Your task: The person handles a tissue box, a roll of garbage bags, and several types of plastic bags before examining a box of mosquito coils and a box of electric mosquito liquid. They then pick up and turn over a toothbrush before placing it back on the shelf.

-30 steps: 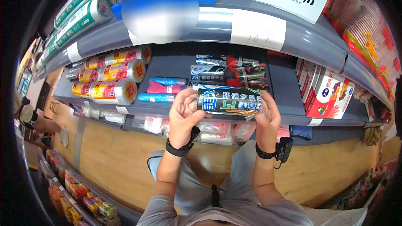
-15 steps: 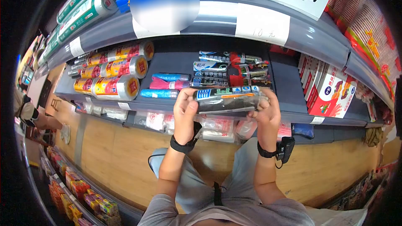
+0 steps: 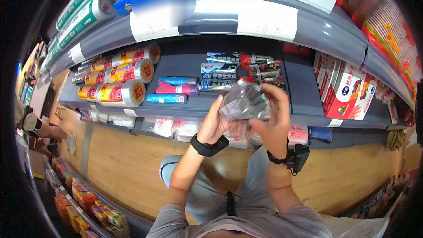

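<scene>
A black roll in clear plastic wrap (image 3: 247, 102) is held over the front edge of the middle shelf, turned so that one end faces me and slightly blurred. My right hand (image 3: 274, 114) is wrapped round its right side. My left hand (image 3: 213, 121) touches its lower left side, with the thumb pointing up. Behind it lie similar dark rolls with blue and white labels (image 3: 219, 68) and several with red ends (image 3: 260, 72). To the left are two blue rolls (image 3: 166, 99) and a pink roll (image 3: 176, 88).
Yellow and red rolls (image 3: 121, 92) lie at the shelf's left, and red and white boxes (image 3: 350, 92) stand at its right. An upper shelf edge (image 3: 211, 20) runs above my hands. Another person's leg (image 3: 53, 132) shows at far left.
The black roll has turned from lying sideways, label visible, to end-on. My left hand has moved right and slightly down, off the roll's left end. The view has shifted slightly.
</scene>
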